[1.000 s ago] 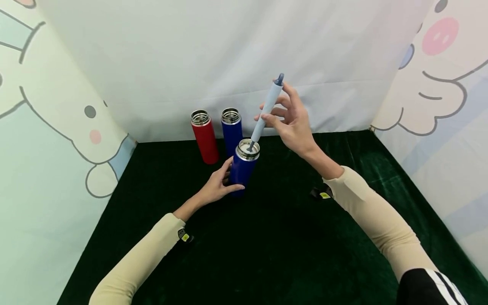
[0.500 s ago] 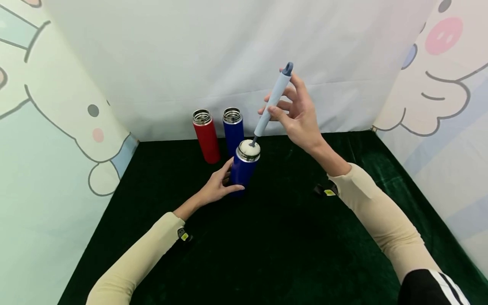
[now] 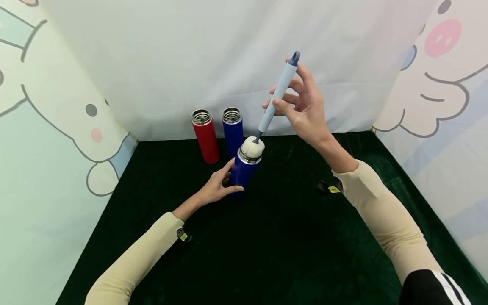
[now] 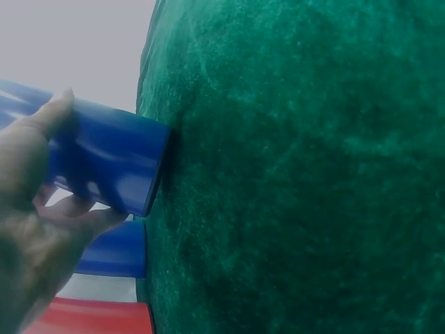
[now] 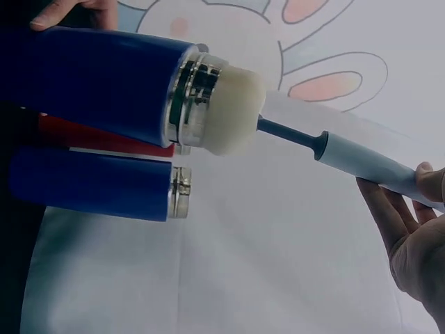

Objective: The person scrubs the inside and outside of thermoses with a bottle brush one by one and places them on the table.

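Observation:
My left hand [image 3: 218, 185] grips a blue bottle [image 3: 244, 171] low on its side, fingers behind it and thumb across the front. The bottle has no lid, and its steel neck leans slightly right. In my right hand [image 3: 306, 112] is a bottle brush with a light blue handle [image 3: 279, 91], pinched between thumb and fingers. Its round cream sponge head [image 3: 253, 147] bulges out of the bottle's mouth; the lower part is hidden inside the neck. The right wrist view shows the sponge [image 5: 235, 111] at the rim, with the dark stem running to the handle [image 5: 368, 163].
Behind the held bottle stand a second open blue bottle [image 3: 233, 131] and an open red bottle [image 3: 206, 137]. They stand on a dark green velvet cloth [image 3: 282, 245], near its back edge. A white curtain [image 3: 171, 55] rises behind, with cartoon-printed panels at both sides.
My right hand has moved up and to the right with the brush. The sponge head has risen from inside the bottle to above its rim. My left hand stays nearly still on the bottle.

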Demonstrator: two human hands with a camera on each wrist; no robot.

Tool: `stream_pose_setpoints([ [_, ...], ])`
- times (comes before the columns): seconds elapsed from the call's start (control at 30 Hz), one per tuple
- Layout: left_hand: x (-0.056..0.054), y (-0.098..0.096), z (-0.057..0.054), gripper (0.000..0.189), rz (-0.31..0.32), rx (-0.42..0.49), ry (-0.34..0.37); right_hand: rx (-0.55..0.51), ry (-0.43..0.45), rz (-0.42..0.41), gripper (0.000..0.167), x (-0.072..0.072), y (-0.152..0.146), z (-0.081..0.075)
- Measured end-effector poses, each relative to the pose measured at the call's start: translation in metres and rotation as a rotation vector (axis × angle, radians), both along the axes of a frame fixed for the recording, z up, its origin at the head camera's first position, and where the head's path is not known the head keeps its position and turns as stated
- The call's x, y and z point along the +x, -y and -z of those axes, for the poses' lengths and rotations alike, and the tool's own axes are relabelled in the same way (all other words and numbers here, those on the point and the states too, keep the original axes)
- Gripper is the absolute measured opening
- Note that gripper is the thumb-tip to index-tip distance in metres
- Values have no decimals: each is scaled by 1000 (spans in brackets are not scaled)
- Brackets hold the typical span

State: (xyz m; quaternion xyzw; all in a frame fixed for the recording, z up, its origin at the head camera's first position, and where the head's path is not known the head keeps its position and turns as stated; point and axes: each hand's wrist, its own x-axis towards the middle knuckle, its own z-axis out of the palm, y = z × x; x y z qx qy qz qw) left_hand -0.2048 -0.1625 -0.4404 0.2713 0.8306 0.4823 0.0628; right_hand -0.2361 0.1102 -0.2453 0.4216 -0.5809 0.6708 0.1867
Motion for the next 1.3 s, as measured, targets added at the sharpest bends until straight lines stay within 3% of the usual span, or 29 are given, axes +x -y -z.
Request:
stream_pose_setpoints([
  [0.3, -3, 0, -1, 100, 12, 24, 12, -56, 27, 43, 67, -2, -3, -7],
  [0.6, -2, 2, 0, 98, -1, 7, -5, -107, 73, 74, 69, -9, -3, -3],
  [1.07, 5, -1, 4, 100, -12, 4, -22, 81, 118, 17, 66, -15, -3, -5],
  [1.3, 1, 0, 1, 100, -15, -22, -40, 80, 114, 1, 67, -16, 1, -4],
])
